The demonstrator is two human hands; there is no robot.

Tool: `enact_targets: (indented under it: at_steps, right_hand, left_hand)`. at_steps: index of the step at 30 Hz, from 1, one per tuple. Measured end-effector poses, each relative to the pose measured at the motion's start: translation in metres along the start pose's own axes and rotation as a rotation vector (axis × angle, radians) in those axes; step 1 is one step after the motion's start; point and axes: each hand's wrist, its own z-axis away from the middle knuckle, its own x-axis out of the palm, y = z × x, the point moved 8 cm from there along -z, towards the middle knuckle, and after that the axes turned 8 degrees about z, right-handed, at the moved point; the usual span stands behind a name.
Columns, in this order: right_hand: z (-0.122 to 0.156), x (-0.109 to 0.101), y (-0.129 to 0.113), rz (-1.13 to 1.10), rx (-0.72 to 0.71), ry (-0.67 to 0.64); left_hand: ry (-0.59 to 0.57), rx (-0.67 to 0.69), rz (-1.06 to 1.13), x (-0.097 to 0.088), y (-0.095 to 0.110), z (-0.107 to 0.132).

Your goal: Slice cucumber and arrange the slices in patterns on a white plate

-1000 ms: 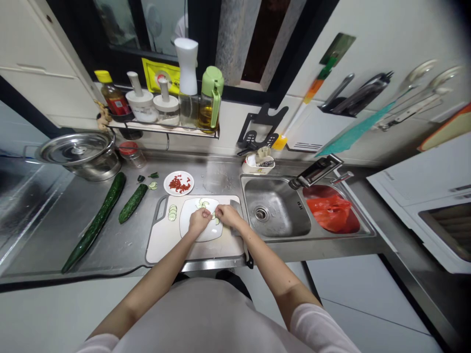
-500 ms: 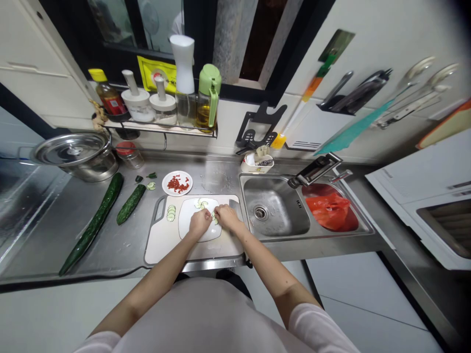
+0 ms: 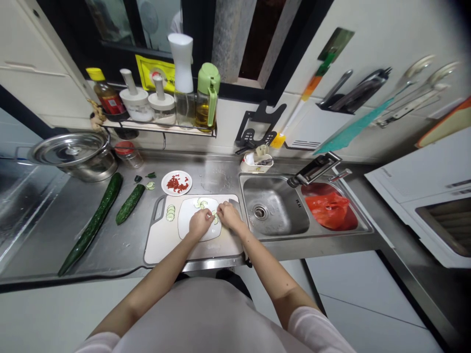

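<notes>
A white square plate (image 3: 189,228) lies on the cutting board (image 3: 162,245). Cucumber slices (image 3: 200,203) are set in a curve at its far side, with more slices (image 3: 215,218) at its right side. Over the plate, my left hand (image 3: 200,223) is closed, its fingertips pinched at a slice by the right side. My right hand (image 3: 229,215) bends over the plate's right edge, fingers pressed together; what they hold is too small to make out. Left of the plate, a short row of cucumber slices (image 3: 170,213) rests on the board. A knife blade (image 3: 234,204) shows partly beyond my right hand.
A small plate of chopped red pieces (image 3: 177,183) stands behind the board. To the left lie a cut cucumber (image 3: 130,204), a long whole cucumber (image 3: 91,223) and a lidded pot (image 3: 79,157). The sink (image 3: 275,206) and a red bag (image 3: 328,210) are to the right.
My right hand has shifted slightly right, its fingertips a little farther from the slices. My left hand stays almost in place, its fingertips slightly farther right.
</notes>
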Motion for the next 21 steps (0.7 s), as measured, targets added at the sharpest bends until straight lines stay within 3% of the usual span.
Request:
enact_targets:
  at_steps: [21]
  right_hand:
    - [0.0049, 0.0057, -0.0023, 0.038, -0.001, -0.020]
  left_hand:
    - [-0.035, -0.074, -0.081, 0.0046, -0.0052, -0.0032]
